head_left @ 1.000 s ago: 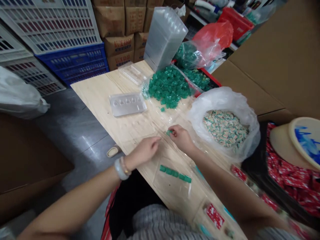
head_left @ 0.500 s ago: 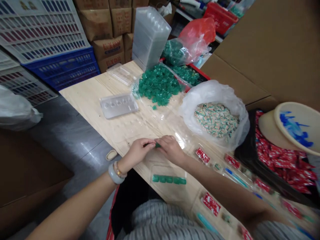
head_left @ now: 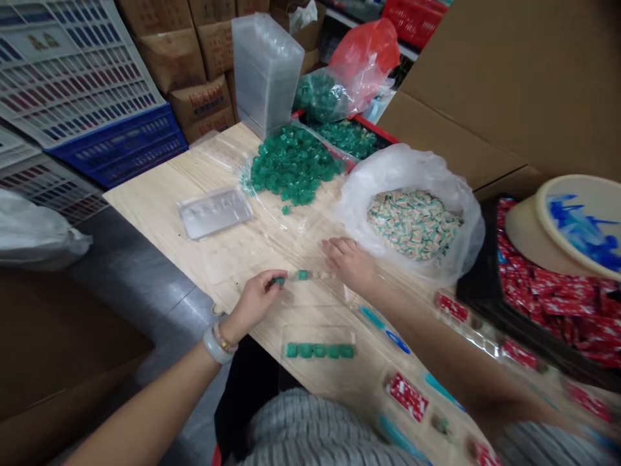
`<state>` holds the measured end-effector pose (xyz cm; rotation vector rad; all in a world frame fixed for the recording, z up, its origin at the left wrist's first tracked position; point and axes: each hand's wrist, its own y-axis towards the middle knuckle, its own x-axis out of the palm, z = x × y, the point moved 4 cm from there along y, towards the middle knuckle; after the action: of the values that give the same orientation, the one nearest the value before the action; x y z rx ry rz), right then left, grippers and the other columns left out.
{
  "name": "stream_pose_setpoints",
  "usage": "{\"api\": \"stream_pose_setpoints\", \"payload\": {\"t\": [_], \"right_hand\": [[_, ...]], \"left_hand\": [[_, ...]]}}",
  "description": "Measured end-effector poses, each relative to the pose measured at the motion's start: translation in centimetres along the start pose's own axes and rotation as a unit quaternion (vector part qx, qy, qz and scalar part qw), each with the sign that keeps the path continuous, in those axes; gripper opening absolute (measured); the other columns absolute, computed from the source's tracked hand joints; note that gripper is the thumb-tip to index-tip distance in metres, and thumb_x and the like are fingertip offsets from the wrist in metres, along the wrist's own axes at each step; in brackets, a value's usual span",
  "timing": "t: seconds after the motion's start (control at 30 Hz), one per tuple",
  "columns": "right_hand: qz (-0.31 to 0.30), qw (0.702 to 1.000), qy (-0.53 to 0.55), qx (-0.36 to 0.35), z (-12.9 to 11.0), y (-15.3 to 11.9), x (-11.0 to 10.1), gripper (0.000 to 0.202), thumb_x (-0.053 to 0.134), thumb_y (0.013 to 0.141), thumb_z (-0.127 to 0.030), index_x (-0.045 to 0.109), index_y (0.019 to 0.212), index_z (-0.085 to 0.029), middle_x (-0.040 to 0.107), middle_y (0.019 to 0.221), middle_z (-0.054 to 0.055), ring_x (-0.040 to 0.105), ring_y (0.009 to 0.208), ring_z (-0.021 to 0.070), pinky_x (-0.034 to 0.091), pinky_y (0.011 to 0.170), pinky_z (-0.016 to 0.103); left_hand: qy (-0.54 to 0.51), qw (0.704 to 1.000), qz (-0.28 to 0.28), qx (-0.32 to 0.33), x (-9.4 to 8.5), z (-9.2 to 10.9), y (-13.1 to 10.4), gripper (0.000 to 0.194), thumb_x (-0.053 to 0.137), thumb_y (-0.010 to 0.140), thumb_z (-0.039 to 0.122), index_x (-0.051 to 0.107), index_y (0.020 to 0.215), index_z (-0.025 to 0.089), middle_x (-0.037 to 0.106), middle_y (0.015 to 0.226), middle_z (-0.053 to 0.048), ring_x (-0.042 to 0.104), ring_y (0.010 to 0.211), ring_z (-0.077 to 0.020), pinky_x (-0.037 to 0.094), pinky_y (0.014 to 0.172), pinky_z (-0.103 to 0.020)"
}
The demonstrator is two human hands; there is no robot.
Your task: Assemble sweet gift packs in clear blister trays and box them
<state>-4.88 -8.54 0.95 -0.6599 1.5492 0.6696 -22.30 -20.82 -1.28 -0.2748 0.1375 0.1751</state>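
Left hand (head_left: pixel 253 303) has a green piece (head_left: pixel 278 281) pinched, and one green cube (head_left: pixel 303 275) already sits in the clear tray (head_left: pixel 315 296). Right hand (head_left: pixel 353 265) is near its other end, can't tell if it's gripping anything.

The crate (head_left: pixel 119 144) is blue, the shirt (head_left: pixel 310 427) striped grey.

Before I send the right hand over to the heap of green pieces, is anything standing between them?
Nothing upright is visible between the right hand and the green heap, only thin clear plastic lying on the wooden table. The white bag bulges close on the right, so I'd keep left of it.
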Motion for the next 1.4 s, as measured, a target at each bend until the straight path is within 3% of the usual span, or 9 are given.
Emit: {"api": "stream_pose_setpoints", "payload": {"t": [0.1,0.23,0.4,0.6,0.73,0.87,1.07,1.27,1.4], "right_hand": [[0.053,0.988,0.141,-0.018,-1.5,-0.3,-1.6,0.031,0.045,0.086,-0.028,0.055,0.112,-0.014,0.056,0.111,0.013,0.046,0.104,0.0241,0.039,0.088,0.040],[0.048,0.906,0.412,-0.085,-5.5,-0.8,-2.0,0.024,0.045,0.087,-0.023,0.057,0.107,-0.020,0.061,0.093,0.006,0.054,0.090,0.0151,0.046,0.079,0.031],[0.077,0.872,0.482,-0.021,-6.6,-0.8,-0.9,0.020,0.053,0.082,-0.024,0.058,0.101,-0.022,0.056,0.090,0.005,0.055,0.080,0.0135,0.047,0.071,0.030],[0.053,0.874,0.483,0.014,-5.1,-0.3,-1.2,0.010,0.055,0.079,-0.025,0.057,0.087,-0.018,0.053,0.081,0.003,0.052,0.069,0.0112,0.045,0.062,0.025],[0.047,0.924,0.380,0.016,-4.2,0.6,-1.4,0.009,0.055,0.079,-0.021,0.056,0.086,-0.016,0.053,0.082,0.004,0.052,0.074,0.0131,0.043,0.066,0.027],[-0.061,0.978,0.194,-0.044,-6.1,1.5,-0.7,0.010,0.056,0.078,-0.019,0.059,0.087,-0.015,0.057,0.089,0.006,0.051,0.088,0.0185,0.038,0.076,0.031],[-0.124,0.988,0.046,-0.079,-8.8,2.2,0.0,0.014,0.054,0.079,-0.022,0.060,0.088,-0.014,0.057,0.092,0.009,0.049,0.091,0.0221,0.034,0.076,0.034],[-0.128,0.981,0.139,-0.034,-7.6,1.7,-0.1,0.027,0.062,0.074,-0.027,0.060,0.098,-0.016,0.059,0.097,0.008,0.051,0.094,0.0211,0.035,0.081,0.034],[-0.015,0.970,0.242,-0.010,-4.0,0.8,-2.0,0.028,0.060,0.075,-0.026,0.058,0.101,-0.015,0.060,0.096,0.009,0.053,0.091,0.0190,0.041,0.079,0.032]], "left_hand": [[-0.133,0.988,-0.015,-0.071,0.4,0.9,-0.1,0.023,0.050,0.073,0.018,0.061,0.093,0.012,0.065,0.075,-0.003,0.060,0.067,-0.0118,0.048,0.068,-0.026],[-0.268,0.953,-0.040,-0.134,1.7,2.1,0.2,0.021,0.060,0.069,0.025,0.060,0.084,0.010,0.062,0.062,-0.002,0.055,0.055,-0.0085,0.044,0.055,-0.020],[-0.291,0.941,-0.042,-0.165,2.9,1.7,0.6,0.020,0.062,0.067,0.029,0.059,0.074,0.010,0.058,0.057,0.000,0.051,0.048,-0.0075,0.040,0.047,-0.019],[-0.229,0.958,-0.063,-0.160,2.2,2.1,0.8,0.024,0.048,0.075,0.030,0.059,0.065,0.011,0.057,0.057,-0.001,0.050,0.048,-0.0083,0.038,0.045,-0.020],[-0.174,0.977,0.029,-0.121,0.0,1.6,0.7,0.027,0.045,0.078,0.032,0.062,0.083,0.012,0.060,0.067,-0.003,0.053,0.052,-0.0097,0.043,0.049,-0.022],[-0.060,0.996,0.045,-0.044,0.3,-0.2,0.2,0.027,0.044,0.080,0.031,0.062,0.087,0.013,0.063,0.076,-0.005,0.059,0.064,-0.0139,0.049,0.060,-0.027],[0.025,0.999,0.020,0.024,1.4,-1.1,-0.1,0.027,0.036,0.076,0.012,0.061,0.085,0.016,0.062,0.074,-0.003,0.059,0.067,-0.0136,0.049,0.066,-0.028],[0.095,0.988,0.104,0.066,-0.1,0.1,-0.7,0.033,0.043,0.074,0.013,0.054,0.105,0.011,0.058,0.093,-0.009,0.057,0.079,-0.0154,0.048,0.072,-0.030],[0.072,0.992,0.079,0.071,-1.6,2.5,0.2,0.023,0.045,0.079,0.025,0.059,0.095,0.015,0.061,0.081,-0.004,0.056,0.066,-0.0120,0.046,0.061,-0.024]]}}
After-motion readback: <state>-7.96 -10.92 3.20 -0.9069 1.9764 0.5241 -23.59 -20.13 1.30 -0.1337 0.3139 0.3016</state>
